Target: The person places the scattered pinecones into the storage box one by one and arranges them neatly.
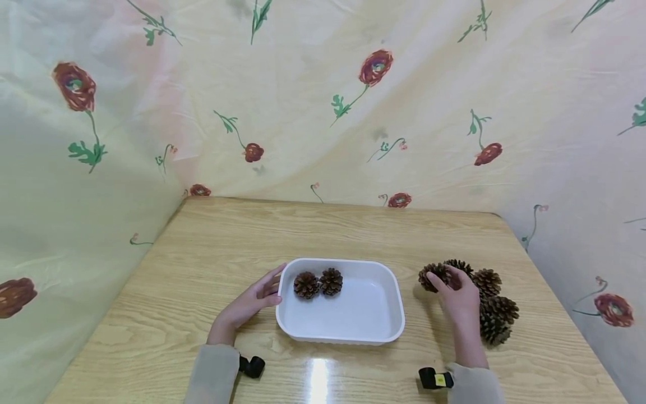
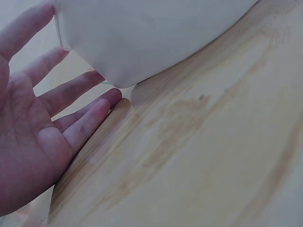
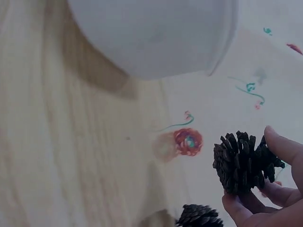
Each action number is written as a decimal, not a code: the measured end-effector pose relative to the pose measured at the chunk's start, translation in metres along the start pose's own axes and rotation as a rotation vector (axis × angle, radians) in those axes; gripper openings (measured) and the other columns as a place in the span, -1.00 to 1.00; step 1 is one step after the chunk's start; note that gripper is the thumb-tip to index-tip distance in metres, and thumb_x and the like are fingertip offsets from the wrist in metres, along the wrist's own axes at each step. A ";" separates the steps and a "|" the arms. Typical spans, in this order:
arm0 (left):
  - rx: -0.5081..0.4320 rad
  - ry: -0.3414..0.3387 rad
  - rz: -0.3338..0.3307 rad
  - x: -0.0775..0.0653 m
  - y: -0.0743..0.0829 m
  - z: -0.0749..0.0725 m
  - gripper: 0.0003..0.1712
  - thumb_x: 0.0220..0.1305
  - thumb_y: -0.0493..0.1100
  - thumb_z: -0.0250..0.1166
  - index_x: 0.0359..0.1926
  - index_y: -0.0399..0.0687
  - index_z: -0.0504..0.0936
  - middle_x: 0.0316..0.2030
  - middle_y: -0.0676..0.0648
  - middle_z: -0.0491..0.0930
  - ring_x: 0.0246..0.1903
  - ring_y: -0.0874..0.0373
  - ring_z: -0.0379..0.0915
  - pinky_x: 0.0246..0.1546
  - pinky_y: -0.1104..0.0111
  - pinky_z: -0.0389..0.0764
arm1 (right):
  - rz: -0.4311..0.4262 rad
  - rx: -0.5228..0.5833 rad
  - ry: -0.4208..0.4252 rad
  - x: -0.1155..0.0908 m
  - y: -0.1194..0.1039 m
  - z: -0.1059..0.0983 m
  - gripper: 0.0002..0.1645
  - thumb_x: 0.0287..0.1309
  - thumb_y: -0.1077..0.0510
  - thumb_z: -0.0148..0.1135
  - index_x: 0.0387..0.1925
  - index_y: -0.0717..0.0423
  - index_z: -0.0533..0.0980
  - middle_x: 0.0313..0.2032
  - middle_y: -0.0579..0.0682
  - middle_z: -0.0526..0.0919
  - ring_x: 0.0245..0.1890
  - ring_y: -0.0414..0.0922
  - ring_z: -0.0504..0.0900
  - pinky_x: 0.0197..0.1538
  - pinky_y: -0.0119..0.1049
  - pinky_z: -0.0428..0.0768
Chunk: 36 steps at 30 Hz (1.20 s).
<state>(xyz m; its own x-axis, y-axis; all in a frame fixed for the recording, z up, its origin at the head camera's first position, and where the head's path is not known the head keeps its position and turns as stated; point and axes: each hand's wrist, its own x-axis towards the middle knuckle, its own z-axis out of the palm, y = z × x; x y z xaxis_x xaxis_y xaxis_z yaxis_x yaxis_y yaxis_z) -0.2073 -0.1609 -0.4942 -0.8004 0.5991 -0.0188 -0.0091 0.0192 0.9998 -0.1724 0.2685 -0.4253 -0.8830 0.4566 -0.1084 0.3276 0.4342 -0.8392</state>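
Note:
A white rectangular tub (image 1: 353, 303) stands on the table with two brown pine cones, one of them a cone (image 1: 306, 285) by its left wall. My left hand (image 1: 252, 303) rests against the tub's left side, its fingers fairly straight and spread along the wall (image 2: 142, 38). To the right of the tub, my right hand (image 1: 461, 300) pinches a pine cone (image 3: 239, 163) between thumb and fingers, raised off the table. Several more cones, among them a cone (image 1: 499, 310), lie grouped beside and behind that hand, which partly hides them.
The wooden table (image 1: 242, 224) reaches back to a flowered cloth (image 1: 303, 112) that hangs behind it and on both sides. Black wrist cameras sit at both sleeves. Another cone (image 3: 200, 216) shows at the bottom of the right wrist view.

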 end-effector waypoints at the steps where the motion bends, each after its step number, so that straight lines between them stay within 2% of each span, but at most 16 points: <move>1: -0.001 0.000 -0.001 0.000 0.000 0.000 -0.13 0.39 -0.22 0.16 0.55 0.08 -0.12 0.50 -0.31 -0.06 0.44 -0.34 -0.04 0.38 -0.13 0.18 | -0.009 0.004 0.007 -0.001 -0.003 -0.001 -0.12 0.22 -0.23 0.20 0.40 0.16 0.25 0.31 0.30 0.32 0.29 0.17 0.31 0.30 0.08 0.33; 5: -0.005 -0.003 -0.002 -0.001 0.001 0.000 -0.14 0.40 -0.22 0.15 0.55 0.08 -0.12 0.50 -0.31 -0.06 0.44 -0.34 -0.03 0.38 -0.13 0.19 | -0.035 0.018 0.023 -0.006 -0.014 -0.003 -0.14 0.21 -0.18 0.24 0.38 0.20 0.26 0.28 0.28 0.36 0.25 0.12 0.35 0.25 -0.03 0.37; 11: -0.007 0.000 0.000 0.000 0.001 0.000 -0.14 0.40 -0.23 0.15 0.55 0.08 -0.12 0.50 -0.31 -0.05 0.43 -0.35 -0.04 0.37 -0.13 0.20 | -0.056 0.017 -0.006 -0.011 -0.028 -0.001 -0.21 0.22 -0.16 0.24 0.36 0.12 0.31 0.27 0.20 0.39 0.22 0.03 0.39 0.17 -0.18 0.40; 14: -0.006 0.001 0.002 0.001 0.001 0.000 -0.14 0.40 -0.22 0.15 0.55 0.08 -0.12 0.50 -0.32 -0.05 0.44 -0.35 -0.04 0.37 -0.12 0.21 | -0.083 0.028 -0.041 -0.013 -0.034 0.001 -0.24 0.23 -0.12 0.26 0.35 0.13 0.31 0.30 0.20 0.36 0.29 0.08 0.36 0.28 -0.09 0.42; 18: -0.004 0.005 0.001 0.001 0.000 0.000 -0.13 0.39 -0.20 0.17 0.55 0.09 -0.12 0.50 -0.31 -0.04 0.43 -0.34 -0.02 0.37 -0.11 0.22 | -0.120 0.060 -0.097 -0.016 -0.041 0.006 -0.26 0.24 -0.03 0.27 0.35 0.17 0.29 0.34 0.22 0.32 0.39 0.15 0.27 0.40 -0.04 0.34; 26: -0.015 0.004 0.005 0.002 -0.001 -0.001 -0.13 0.38 -0.20 0.17 0.55 0.07 -0.12 0.49 -0.33 -0.04 0.43 -0.35 -0.02 0.37 -0.12 0.20 | -0.167 0.098 -0.206 -0.023 -0.051 0.023 -0.32 0.25 0.09 0.26 0.32 0.24 0.29 0.37 0.22 0.28 0.42 0.14 0.23 0.43 -0.10 0.31; 36: -0.007 0.007 -0.011 0.002 0.001 -0.001 -0.13 0.39 -0.16 0.17 0.55 0.09 -0.12 0.49 -0.32 -0.05 0.44 -0.33 -0.05 0.38 -0.13 0.17 | -0.189 0.125 -0.267 -0.030 -0.058 0.043 -0.36 0.21 0.18 0.29 0.27 0.28 0.32 0.32 0.30 0.34 0.38 0.17 0.30 0.42 -0.11 0.32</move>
<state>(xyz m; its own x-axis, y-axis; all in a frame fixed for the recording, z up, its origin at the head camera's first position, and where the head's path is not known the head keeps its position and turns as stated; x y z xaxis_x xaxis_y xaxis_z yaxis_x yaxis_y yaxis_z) -0.2089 -0.1602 -0.4934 -0.8043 0.5935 -0.0295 -0.0219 0.0200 0.9996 -0.1798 0.1963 -0.3960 -0.9864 0.1503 -0.0666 0.1206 0.3859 -0.9146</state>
